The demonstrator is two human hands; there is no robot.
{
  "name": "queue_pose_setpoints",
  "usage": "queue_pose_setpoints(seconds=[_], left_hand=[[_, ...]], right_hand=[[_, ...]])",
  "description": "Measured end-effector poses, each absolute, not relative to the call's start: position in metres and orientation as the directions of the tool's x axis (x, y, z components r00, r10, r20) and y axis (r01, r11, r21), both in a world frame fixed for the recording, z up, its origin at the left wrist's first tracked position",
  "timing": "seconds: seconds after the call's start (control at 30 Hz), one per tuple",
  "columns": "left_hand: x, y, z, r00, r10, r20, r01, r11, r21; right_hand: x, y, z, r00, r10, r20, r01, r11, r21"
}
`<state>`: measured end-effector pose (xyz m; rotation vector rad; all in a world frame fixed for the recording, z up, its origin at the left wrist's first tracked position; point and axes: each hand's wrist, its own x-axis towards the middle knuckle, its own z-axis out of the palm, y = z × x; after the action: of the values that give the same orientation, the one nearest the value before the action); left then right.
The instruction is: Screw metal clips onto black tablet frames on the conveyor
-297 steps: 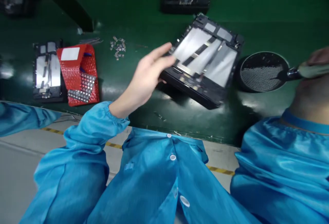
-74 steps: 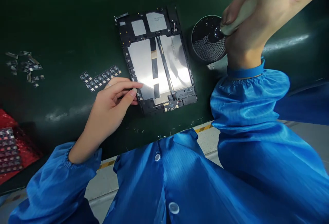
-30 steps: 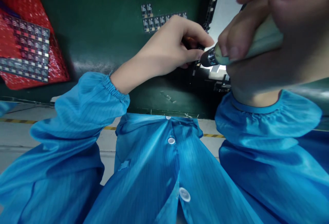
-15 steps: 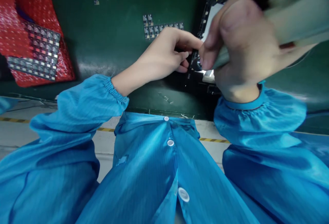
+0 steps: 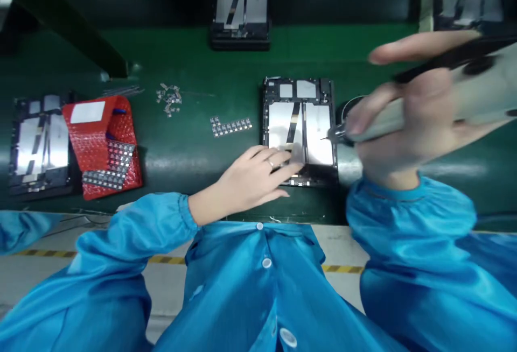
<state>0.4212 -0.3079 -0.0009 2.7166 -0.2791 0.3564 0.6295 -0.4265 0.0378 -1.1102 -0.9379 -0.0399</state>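
My left hand [image 5: 250, 177] lies flat and open on the near left corner of the tablet frame [image 5: 299, 128], fingers spread loosely over its edge, gripping nothing that I can see. My right hand [image 5: 407, 126] is raised close to the camera and blurred, curled around a pale, smooth electric screwdriver [image 5: 428, 107] with a dark metal collar and a thin bit; the bit's tip hangs over the frame's right side, and I cannot tell whether it touches. The frame is a flat black rectangle lying on the green mat [image 5: 194, 147], its middle covered by shiny silver plates crossed by dark ribbon strips, with two small grey squares along its far end. Just right of it, mostly hidden behind my right hand, I see the rim of a round dark dish [image 5: 348, 105]. Left of the frame lies a short strip of tiny chip boards [image 5: 230, 126], and farther left a loose heap of small metal bits [image 5: 169, 96]. Beyond those sits a red bubble-textured pouch [image 5: 100, 136] with panels of boards on it, beside another frame [image 5: 38, 145]. A third frame [image 5: 241, 5] rests at the mat's far edge.
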Motion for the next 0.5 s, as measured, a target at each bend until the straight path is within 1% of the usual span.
queue_pose_setpoints(seconds=[0.03, 0.07, 0.13, 0.2, 0.27, 0.3, 0.33, 0.37, 0.4, 0.47, 0.5], left_hand=[[0.423, -0.308, 0.001, 0.952, -0.207, 0.227, -0.267, -0.922, 0.28], [0.426, -0.304, 0.003, 0.959, -0.222, 0.176, -0.26, -0.936, 0.238], [0.441, -0.29, 0.004, 0.974, -0.184, 0.132, -0.21, -0.954, 0.215], [0.468, -0.269, 0.001, 0.981, -0.14, 0.131, -0.167, -0.962, 0.218], [0.507, -0.243, -0.006, 0.986, -0.09, 0.141, -0.12, -0.968, 0.222], [0.531, -0.23, -0.01, 0.989, -0.056, 0.139, -0.087, -0.97, 0.228], [0.556, -0.215, -0.015, 0.991, -0.002, 0.136, -0.036, -0.97, 0.242], [0.579, -0.198, -0.019, 0.987, 0.079, 0.139, 0.038, -0.96, 0.279], [0.601, -0.181, -0.023, 0.971, 0.185, 0.151, 0.126, -0.934, 0.335], [0.629, -0.143, -0.026, 0.887, 0.42, 0.193, 0.283, -0.824, 0.491], [0.634, -0.124, -0.025, 0.837, 0.506, 0.208, 0.317, -0.759, 0.569]], right_hand=[[0.646, -0.434, 0.036, 0.664, 0.356, 0.657, 0.487, 0.461, -0.742], [0.662, -0.44, 0.034, 0.703, 0.311, 0.64, 0.494, 0.434, -0.753], [0.689, -0.452, 0.027, 0.769, 0.216, 0.601, 0.491, 0.403, -0.773], [0.704, -0.46, 0.021, 0.811, 0.137, 0.568, 0.489, 0.373, -0.788], [0.706, -0.463, 0.017, 0.821, 0.108, 0.56, 0.497, 0.347, -0.795], [0.705, -0.463, 0.016, 0.821, 0.12, 0.558, 0.495, 0.336, -0.801], [0.703, -0.464, 0.016, 0.816, 0.15, 0.558, 0.49, 0.333, -0.805], [0.701, -0.464, 0.015, 0.807, 0.195, 0.557, 0.478, 0.336, -0.811], [0.699, -0.465, 0.015, 0.799, 0.232, 0.554, 0.464, 0.347, -0.815], [0.7, -0.468, 0.015, 0.802, 0.286, 0.524, 0.415, 0.363, -0.834], [0.703, -0.47, 0.015, 0.816, 0.297, 0.497, 0.38, 0.373, -0.846]])
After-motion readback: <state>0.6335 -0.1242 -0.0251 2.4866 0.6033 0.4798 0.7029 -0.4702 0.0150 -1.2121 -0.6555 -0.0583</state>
